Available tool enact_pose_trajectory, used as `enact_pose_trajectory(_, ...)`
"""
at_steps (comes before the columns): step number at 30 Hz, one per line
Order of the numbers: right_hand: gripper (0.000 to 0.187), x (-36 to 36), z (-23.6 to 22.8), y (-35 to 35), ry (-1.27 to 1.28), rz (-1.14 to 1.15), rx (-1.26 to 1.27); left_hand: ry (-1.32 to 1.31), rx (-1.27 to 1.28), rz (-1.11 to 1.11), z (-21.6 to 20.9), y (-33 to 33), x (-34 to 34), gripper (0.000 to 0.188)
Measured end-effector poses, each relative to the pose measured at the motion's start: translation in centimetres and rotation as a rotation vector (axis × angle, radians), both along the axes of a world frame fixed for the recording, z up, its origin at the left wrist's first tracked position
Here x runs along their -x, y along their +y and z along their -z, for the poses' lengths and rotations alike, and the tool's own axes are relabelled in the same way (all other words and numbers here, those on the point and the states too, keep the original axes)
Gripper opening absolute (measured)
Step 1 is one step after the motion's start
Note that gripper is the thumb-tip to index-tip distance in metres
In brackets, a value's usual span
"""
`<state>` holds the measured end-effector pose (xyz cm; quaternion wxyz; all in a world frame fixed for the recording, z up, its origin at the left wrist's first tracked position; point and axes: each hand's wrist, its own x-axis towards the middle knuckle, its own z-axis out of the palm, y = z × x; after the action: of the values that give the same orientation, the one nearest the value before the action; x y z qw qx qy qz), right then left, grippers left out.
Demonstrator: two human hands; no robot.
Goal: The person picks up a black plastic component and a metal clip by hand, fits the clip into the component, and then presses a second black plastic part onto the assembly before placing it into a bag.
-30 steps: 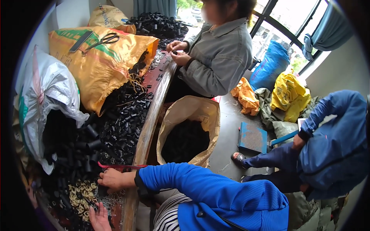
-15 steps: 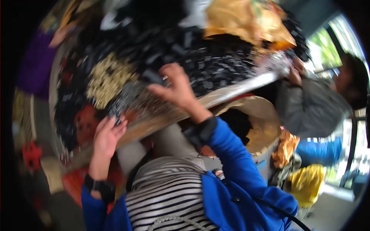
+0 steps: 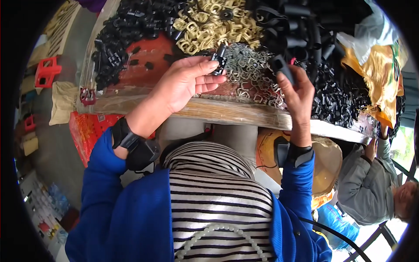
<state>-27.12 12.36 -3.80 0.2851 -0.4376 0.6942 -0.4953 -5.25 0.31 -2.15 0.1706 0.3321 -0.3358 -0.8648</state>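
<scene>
While the left hand (image 3: 185, 83) pinches a small black part (image 3: 221, 56) between thumb and fingers over the red tabletop (image 3: 148, 78) in the head view, the right hand (image 3: 299, 92) grasps a black tube (image 3: 283, 69) just beside scattered metal clips (image 3: 246, 65). Those clips lie between the two hands, with beige rings (image 3: 211, 28) heaped beyond them and black fittings (image 3: 111, 54) piled toward the table's left side.
</scene>
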Motion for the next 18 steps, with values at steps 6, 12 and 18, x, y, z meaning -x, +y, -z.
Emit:
enact_pose_trajectory(6, 0.028, 0.6, 0.2, -2.0, 0.9, 0.105, -0.029, 0.009, -0.059, -0.069, 1.1, -1.7, -2.0, 0.016)
enact_pose_trajectory(12, 0.026, -1.2, 0.5, -4.3, 0.99, 0.035, 0.126, 0.052, -0.078, -0.122, 1.6, -2.6, -4.5, 0.016)
enact_pose_trajectory(18, 0.028, -3.8, 0.3, -8.8, 1.218, -0.119, 0.025, 0.061, -0.08, -0.128, 1.7, -2.8, -5.9, 0.017)
